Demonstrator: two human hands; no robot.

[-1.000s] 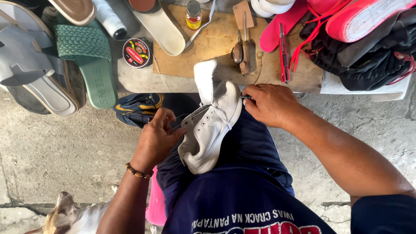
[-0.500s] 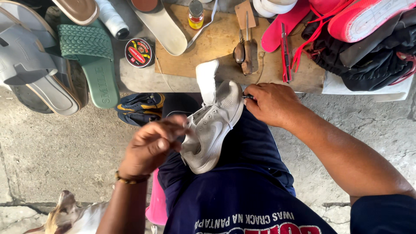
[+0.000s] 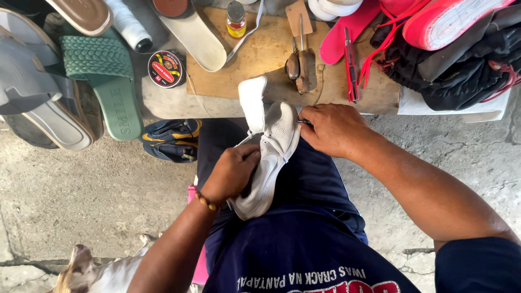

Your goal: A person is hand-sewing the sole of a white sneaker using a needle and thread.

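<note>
Sandal (image 3: 111,87), green, on table (image 3: 163,103) far left; round tin (image 3: 166,69) beside it. Left hand (image 3: 232,173) fingers wrapped around white sneaker (image 3: 271,157) lying on lap. Right hand (image 3: 332,129) fingers pinched closed on small metal tool (image 3: 304,122) at sneaker edge. Wooden board (image 3: 260,54) behind.

Daylight falls on a cracked grey concrete floor (image 3: 81,201), where a worn wooden work board (image 3: 260,59) tops a low bench.
</note>
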